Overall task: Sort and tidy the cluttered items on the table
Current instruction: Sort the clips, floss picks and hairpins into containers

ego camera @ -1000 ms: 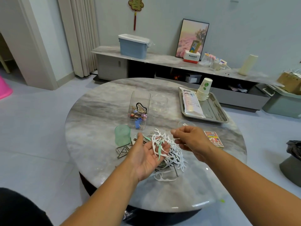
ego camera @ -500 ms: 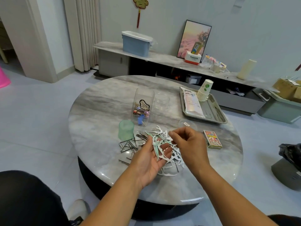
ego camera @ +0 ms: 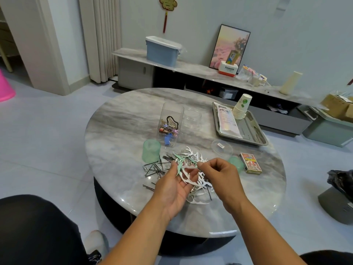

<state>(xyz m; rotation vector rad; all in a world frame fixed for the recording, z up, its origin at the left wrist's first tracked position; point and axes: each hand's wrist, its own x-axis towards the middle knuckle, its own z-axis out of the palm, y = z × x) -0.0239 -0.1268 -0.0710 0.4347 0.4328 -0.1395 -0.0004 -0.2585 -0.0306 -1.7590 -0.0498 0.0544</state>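
A heap of white and mint floss picks (ego camera: 193,157) lies on the round marble table (ego camera: 122,131), mixed with black hairpins (ego camera: 155,168). My left hand (ego camera: 176,186) is palm up over the heap, cradling several floss picks (ego camera: 184,170) between thumb and fingers. My right hand (ego camera: 219,177) hovers just right of it, its thumb and forefinger pinched at a pick lying in the left palm. A clear box (ego camera: 171,129) holding hair clips and ties stands behind the heap.
A mint cup (ego camera: 151,151) stands left of the heap, a second mint cup (ego camera: 236,164) and a card box (ego camera: 250,162) right of it. A clear lid (ego camera: 221,147), clear tub (ego camera: 192,117) and steel tray (ego camera: 254,129) with paper cups and a pouch lie farther back.
Both hands stay over the heap; my right hand has closed in on the left palm and now pinches at a pick there. The camera has shifted lower and nearer.
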